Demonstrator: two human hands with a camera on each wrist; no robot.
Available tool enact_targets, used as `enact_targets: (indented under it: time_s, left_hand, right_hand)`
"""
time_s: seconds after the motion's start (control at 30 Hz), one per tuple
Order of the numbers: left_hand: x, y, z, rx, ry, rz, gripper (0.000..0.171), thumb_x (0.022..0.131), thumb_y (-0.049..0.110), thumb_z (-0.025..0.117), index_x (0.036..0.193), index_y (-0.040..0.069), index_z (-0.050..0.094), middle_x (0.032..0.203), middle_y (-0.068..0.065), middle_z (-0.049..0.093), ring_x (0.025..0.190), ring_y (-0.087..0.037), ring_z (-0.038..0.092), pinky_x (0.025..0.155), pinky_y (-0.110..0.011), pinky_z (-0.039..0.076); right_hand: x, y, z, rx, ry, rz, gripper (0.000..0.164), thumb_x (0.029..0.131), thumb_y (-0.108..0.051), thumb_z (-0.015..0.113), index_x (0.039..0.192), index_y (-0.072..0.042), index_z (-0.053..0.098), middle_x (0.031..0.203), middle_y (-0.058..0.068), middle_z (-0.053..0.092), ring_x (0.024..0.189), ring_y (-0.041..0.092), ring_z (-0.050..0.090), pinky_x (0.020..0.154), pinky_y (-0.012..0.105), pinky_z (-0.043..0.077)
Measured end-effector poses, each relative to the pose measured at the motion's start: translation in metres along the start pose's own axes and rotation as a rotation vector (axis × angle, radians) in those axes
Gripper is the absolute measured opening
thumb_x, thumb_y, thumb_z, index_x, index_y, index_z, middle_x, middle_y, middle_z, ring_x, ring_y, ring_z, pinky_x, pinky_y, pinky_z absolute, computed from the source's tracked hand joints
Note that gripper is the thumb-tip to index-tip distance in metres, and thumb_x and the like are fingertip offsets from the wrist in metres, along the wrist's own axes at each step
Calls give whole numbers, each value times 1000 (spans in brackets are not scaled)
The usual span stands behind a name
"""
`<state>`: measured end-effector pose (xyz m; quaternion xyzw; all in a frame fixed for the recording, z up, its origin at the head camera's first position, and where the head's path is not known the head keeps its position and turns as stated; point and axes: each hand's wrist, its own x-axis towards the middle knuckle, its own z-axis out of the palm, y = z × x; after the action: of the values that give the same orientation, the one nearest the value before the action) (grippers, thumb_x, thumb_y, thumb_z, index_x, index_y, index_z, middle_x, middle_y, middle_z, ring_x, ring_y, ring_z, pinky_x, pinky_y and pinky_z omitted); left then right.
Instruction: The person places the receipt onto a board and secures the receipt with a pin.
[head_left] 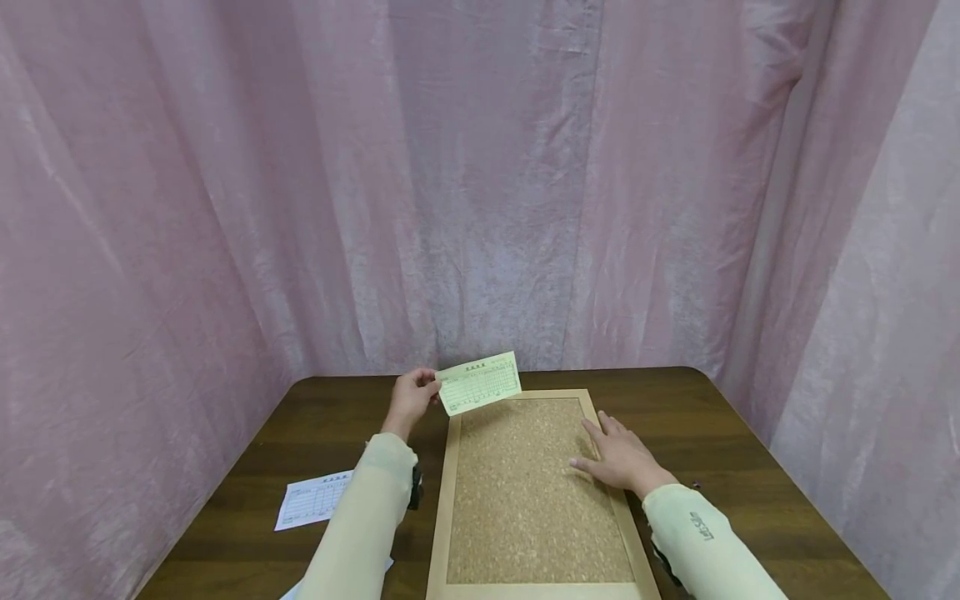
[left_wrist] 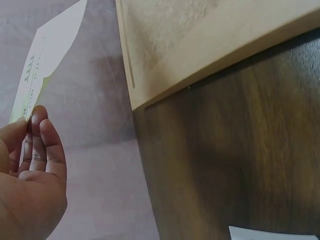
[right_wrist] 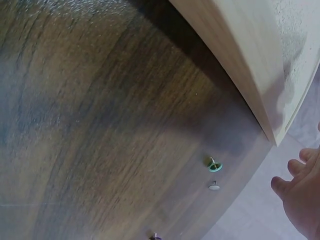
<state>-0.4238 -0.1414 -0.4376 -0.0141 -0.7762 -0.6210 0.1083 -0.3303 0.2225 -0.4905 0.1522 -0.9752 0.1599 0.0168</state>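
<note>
My left hand (head_left: 411, 400) pinches a pale green printed paper form (head_left: 480, 383) by its left edge, between thumb and fingers. The form is held up, slightly tilted, over the far left corner of a wood-framed cork board (head_left: 536, 500). In the left wrist view the same form (left_wrist: 47, 55) rises from the fingertips. My right hand (head_left: 621, 457), fingers spread, is over the right side of the board's frame; whether it touches cannot be told. In the right wrist view, a green thumbtack (right_wrist: 215, 166), a white thumbtack (right_wrist: 214, 186) and a purple thumbtack (right_wrist: 156, 237) lie beside the board.
A white printed form (head_left: 311, 502) lies on the brown wooden table (head_left: 255, 471) to the left, partly behind my left sleeve. Another sheet (head_left: 292, 592) peeks out nearer to me. Pink curtains (head_left: 495, 183) hang behind the table and along its sides.
</note>
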Motion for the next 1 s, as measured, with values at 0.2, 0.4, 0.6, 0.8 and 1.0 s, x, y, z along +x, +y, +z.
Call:
enact_targets:
  time_s: [0.2,0.4,0.6,0.8,1.0]
  left_hand:
    - [-4,-4,8,21,-48,4,15,94,-5,61,107,-9,66,84,-12,62,63,-14,57,57,-24,48]
    - [-9,-5,17,1,-88,0,13,94,-6,61,105,-9,66,85,-13,62,65,-16,58,58,-25,49]
    - [-13,-7,23,-12,-136,-30,13,94,-6,61,106,-9,65,84,-10,62,75,-30,64,65,-30,53]
    - [-17,-9,29,16,-200,-71,17,95,-4,60,111,-8,64,88,-11,63,87,-42,65,80,-49,55]
    - [-18,-12,36,-10,-242,-96,16,94,-6,61,109,-10,63,86,-11,65,83,-41,65,78,-49,56]
  right_hand:
    - [0,0,-1,-26,25,-21,83,95,-59,56,152,-1,37,155,34,22,142,52,23,109,67,23]
    - [-1,1,-1,-42,43,-25,80,96,-55,57,151,0,37,155,34,23,142,52,23,108,68,23]
    - [0,0,-1,-44,51,-17,78,98,-53,55,152,-1,36,156,33,22,143,50,21,110,67,20]
    - [1,-3,0,-60,60,-29,78,98,-53,55,153,-2,34,156,33,21,143,50,20,111,65,19]
    - [2,-7,0,-58,32,-6,77,99,-52,54,155,-4,32,158,31,18,145,48,18,113,64,16]
